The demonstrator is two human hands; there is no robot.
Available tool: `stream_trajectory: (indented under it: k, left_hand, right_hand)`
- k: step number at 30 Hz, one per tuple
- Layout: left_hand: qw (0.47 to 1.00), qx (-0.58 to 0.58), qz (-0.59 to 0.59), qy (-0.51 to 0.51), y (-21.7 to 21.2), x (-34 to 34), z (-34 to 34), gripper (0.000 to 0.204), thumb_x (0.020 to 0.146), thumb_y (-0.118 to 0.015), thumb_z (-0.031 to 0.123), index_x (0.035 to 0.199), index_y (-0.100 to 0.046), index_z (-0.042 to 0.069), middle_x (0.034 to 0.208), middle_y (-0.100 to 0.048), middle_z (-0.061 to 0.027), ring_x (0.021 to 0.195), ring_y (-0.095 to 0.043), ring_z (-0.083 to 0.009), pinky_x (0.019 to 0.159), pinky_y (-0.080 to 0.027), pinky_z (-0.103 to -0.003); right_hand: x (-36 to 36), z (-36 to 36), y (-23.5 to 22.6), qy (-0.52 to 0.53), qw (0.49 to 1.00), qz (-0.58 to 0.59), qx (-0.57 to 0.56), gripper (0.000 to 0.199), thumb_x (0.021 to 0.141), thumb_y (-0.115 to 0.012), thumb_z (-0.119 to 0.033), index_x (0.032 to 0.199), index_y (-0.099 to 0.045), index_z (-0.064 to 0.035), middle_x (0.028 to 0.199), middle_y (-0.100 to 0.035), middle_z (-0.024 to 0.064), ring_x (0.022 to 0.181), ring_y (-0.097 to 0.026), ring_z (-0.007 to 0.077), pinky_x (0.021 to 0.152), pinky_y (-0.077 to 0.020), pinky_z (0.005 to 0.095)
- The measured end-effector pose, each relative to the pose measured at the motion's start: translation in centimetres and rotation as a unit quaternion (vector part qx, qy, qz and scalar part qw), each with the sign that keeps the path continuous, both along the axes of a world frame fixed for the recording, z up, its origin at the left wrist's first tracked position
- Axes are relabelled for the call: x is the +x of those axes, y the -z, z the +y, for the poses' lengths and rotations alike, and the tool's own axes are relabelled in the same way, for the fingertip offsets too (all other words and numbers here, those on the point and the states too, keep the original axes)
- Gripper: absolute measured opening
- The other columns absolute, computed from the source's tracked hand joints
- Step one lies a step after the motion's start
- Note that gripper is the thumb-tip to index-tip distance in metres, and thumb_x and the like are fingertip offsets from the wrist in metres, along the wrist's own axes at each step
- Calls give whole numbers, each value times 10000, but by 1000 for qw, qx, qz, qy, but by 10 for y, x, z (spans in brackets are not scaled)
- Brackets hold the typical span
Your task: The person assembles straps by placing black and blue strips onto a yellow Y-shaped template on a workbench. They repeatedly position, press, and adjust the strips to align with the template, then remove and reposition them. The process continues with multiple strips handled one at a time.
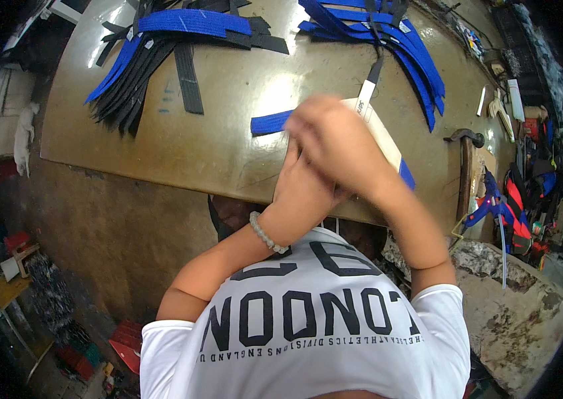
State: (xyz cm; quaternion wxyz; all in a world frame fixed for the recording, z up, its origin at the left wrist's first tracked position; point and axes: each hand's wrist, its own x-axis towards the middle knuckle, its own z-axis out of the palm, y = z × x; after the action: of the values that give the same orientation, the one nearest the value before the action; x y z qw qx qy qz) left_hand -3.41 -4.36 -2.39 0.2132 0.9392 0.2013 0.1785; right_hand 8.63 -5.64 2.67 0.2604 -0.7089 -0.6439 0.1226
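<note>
My left hand (300, 185), with a beaded bracelet (267, 234) at the wrist, is over the near edge of the table. My right hand (336, 136) crosses above it and is smeared by motion. Together they hide most of what lies between them, and the fingers of both are hard to read. A blue webbing strap (269, 124) sticks out to the left of my right fingers. Under and beside my right hand lies a pale flat board (384, 136) with a blue end (406, 175). A white-handled tool with a black cord (365, 96) rests across the board's far end.
Bundles of black and blue straps (125, 90) lie at the far left of the brown table (228, 153). More blue straps (414, 60) are at the far right. A hammer (465, 143) rests at the right edge, near a blue and red strap pile (511, 206).
</note>
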Motion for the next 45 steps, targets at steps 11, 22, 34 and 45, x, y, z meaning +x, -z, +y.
stream_trajectory:
  k: [11,22,34,45]
  left_hand:
    - [999,-20,4,47,-27,29,64,457,889,-683,373,1231,-610,79,1157,-557,-149,1069,-522,-346,930,-439,-442]
    - [979,-168,-56,98,-11,50,69,399,812,-741,138,1181,-602,79,1095,-590,-143,1058,-542,-343,970,-414,-431]
    - [944,-231,-105,211,-45,38,80,495,835,-636,-57,1311,-574,61,1140,-632,-181,1045,-623,-363,912,-504,-406]
    - [942,-99,-296,-121,-83,-98,315,193,936,-669,34,1113,-720,-22,1079,-729,-86,978,-671,-123,898,-523,-261]
  right_hand:
    - [36,-80,15,199,978,44,33,303,836,-740,-91,1056,-556,6,886,-592,195,818,-586,384,747,-483,463]
    - [53,-132,-6,445,894,60,-6,195,868,-747,-121,997,-653,-10,918,-681,168,767,-643,196,667,-490,353]
    - [49,-123,22,393,915,82,22,322,862,-726,-64,1156,-611,-2,1034,-666,137,836,-610,227,747,-496,334]
    - [46,-131,36,413,905,58,78,300,891,-697,-58,1175,-626,8,1147,-652,160,1033,-631,269,810,-527,345]
